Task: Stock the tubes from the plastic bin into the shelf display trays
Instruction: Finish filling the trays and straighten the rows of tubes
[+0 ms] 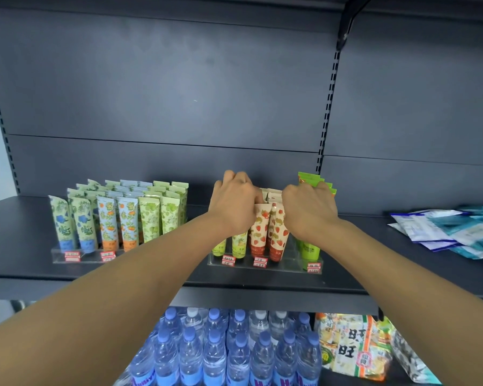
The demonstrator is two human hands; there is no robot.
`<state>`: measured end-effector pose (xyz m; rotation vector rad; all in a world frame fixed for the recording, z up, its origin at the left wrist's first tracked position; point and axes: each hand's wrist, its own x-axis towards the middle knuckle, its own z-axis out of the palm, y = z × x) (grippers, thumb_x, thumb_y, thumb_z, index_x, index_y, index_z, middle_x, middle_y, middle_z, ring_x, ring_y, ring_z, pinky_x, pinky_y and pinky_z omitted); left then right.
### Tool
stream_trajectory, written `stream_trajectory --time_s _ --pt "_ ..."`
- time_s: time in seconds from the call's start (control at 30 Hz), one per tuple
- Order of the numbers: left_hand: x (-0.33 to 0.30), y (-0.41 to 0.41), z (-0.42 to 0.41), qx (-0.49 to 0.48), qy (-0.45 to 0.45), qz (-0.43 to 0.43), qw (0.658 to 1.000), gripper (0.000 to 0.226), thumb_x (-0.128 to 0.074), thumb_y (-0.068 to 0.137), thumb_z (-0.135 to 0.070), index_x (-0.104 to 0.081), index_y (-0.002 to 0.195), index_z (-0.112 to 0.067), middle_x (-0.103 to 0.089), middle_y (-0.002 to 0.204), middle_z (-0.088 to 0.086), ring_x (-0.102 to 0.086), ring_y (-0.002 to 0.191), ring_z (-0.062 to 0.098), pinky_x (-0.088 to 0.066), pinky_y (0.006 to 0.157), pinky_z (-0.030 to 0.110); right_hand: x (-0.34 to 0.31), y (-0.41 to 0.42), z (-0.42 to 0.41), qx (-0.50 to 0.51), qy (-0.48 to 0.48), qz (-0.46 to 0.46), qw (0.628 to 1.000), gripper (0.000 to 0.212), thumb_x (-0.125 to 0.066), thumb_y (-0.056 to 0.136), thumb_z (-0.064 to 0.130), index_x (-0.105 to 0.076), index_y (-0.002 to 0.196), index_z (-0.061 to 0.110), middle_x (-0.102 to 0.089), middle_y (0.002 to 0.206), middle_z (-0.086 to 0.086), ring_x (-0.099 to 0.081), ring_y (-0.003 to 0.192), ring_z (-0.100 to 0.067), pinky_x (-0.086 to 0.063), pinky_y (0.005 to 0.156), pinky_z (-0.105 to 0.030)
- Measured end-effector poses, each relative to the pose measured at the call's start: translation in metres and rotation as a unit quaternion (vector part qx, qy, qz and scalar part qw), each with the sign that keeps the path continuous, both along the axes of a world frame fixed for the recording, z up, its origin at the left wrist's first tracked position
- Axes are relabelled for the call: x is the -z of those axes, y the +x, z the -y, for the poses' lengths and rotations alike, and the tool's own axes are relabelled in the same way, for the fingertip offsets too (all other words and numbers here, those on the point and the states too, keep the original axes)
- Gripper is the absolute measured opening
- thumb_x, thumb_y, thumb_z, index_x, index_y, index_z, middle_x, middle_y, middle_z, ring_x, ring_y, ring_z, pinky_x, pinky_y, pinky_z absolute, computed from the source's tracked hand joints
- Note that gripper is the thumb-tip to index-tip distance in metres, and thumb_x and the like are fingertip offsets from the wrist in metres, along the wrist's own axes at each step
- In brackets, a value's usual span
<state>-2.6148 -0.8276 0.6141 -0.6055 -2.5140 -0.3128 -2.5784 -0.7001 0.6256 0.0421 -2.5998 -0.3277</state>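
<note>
Landmark: the right display tray (265, 267), a clear tray on the dark shelf (25, 240); every place below is told from it.
Left hand (234, 201): over the tray's left and middle rows, my fingers curled down among the tube tops. My grip looks closed round the tops of the yellow pineapple tubes (239, 243), though the fingertips are hidden behind the knuckles.
Right hand (308, 210): over the tray's right side, fingers curled round the tops of the green tubes (310, 247) in the rightmost row; grip closed on them.
Strawberry tubes (268, 229): in the tray's middle rows, upright between my two hands, caps down.
Left display tray (76, 256): well to the left of the landmark tray on the same shelf, packed with blue, orange and green flowered tubes (117, 218) standing in tidy rows.
Plastic bin: not in view, so I cannot tell how many tubes remain in it.
Progress: I judge the stocking far along. Both trays look full or nearly so, and I seem to be seating and straightening the last rows.
Left to do: settle these tubes upright, then check the bin.
Elsewhere: pale blue packets (452, 229) lie far right of the tray; water bottles (226, 352) stand on the shelf below it.
</note>
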Motion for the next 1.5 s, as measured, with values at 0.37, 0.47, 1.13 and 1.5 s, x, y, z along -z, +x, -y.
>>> stream_trajectory --time_s 0.37,0.47,1.13,1.5 --pt "0.004 0.002 0.0 -0.009 0.002 0.013 1.0 0.029 -0.058 0.087 -0.012 -0.064 0.112 -0.025 -0.05 0.127 0.004 -0.037 0.121 0.025 -0.037 0.098 0.038 0.003 -0.007 0.001 -0.004 -0.015 0.0 1.0 0.012 -0.056 0.084 0.005 -0.051 0.082 0.015 -0.065 0.09 -0.007 -0.05 0.078 -0.023 -0.036 0.083 -0.035" --pt "0.005 0.002 0.001 -0.013 -0.002 0.014 1.0 0.027 -0.058 0.089 -0.016 -0.063 0.114 -0.025 -0.049 0.128 0.005 -0.037 0.122 0.025 -0.036 0.099 0.039 0.005 -0.008 0.0 -0.008 -0.018 0.003 1.0 0.01 -0.058 0.084 0.006 -0.058 0.09 0.014 -0.064 0.091 -0.006 -0.057 0.087 -0.024 -0.036 0.084 -0.035" --pt "-0.002 0.009 0.008 0.0 -0.012 0.008 1.0 0.047 -0.064 0.085 -0.017 -0.047 0.128 -0.026 -0.046 0.133 0.004 -0.034 0.126 0.025 -0.033 0.1 0.039 0.004 0.002 -0.007 -0.025 -0.046 -0.016 0.999 0.039 -0.065 0.08 0.006 -0.055 0.116 0.015 -0.061 0.111 -0.008 -0.048 0.111 -0.027 -0.039 0.088 -0.035" --pt "-0.015 0.04 0.033 0.035 0.0 0.01 0.999 0.047 -0.063 0.086 -0.024 -0.045 0.129 -0.025 -0.046 0.133 0.003 -0.033 0.127 0.024 -0.031 0.103 0.04 -0.01 0.046 -0.037 0.002 -0.144 -0.049 0.988 0.055 -0.064 0.078 0.002 -0.045 0.129 0.012 -0.046 0.13 -0.011 -0.038 0.122 -0.03 -0.038 0.094 -0.036"
